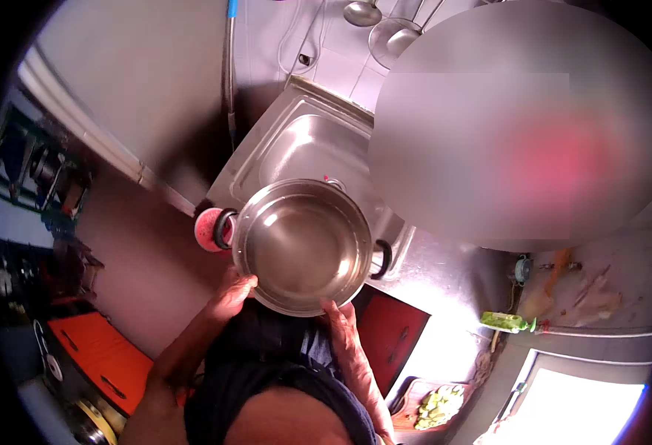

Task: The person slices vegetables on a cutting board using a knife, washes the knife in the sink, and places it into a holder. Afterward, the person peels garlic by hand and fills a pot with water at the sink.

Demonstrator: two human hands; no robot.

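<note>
A wide stainless steel pot (302, 248) with two black side handles is held in front of my body, over the near edge of the sink (303, 137). My left hand (233, 293) grips its near left side, with the thumb by the rim. On the near right side, my right hand (338, 317) has its thumb at the rim and its other fingers hidden under the pot. The pot's inside is shiny; whether clear water stands in it I cannot tell. Behind the left handle shows a round red and white item (209, 230).
Ladles (363, 13) hang on the tiled wall. A cutting board (407, 417) with cut green vegetables (441, 406) lies on the right counter, beyond a red cabinet door (389, 330). A green packet (502, 321) sits farther right. A large blurred patch hides the upper right.
</note>
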